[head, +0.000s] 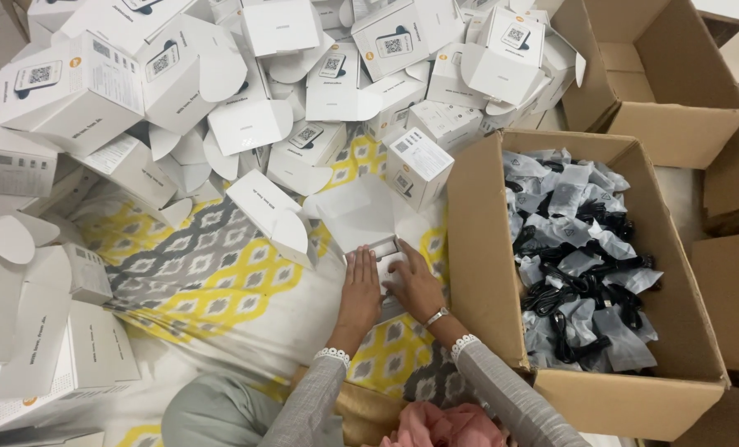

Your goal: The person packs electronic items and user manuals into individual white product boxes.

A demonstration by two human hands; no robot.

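Both hands flat, fingers together: left hand (359,285) and right hand (413,285) press an open white carton (361,217); cardboard box (485,273) of bagged black cables (580,265) at three o'clock.

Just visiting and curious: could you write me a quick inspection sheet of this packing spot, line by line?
Surface: patterned yellow, grey and white cloth, partly covered.
Job's things: small white open box, lid flap up, in front of the hands.
Clutter: heap of white boxes, many with flaps open.
Grippers: left hand and right hand both pressed on the box's near edge.
Cables: black cables in clear bags filling an open cardboard carton.
Surroundings: more cardboard cartons at right; pink cloth near the lap.
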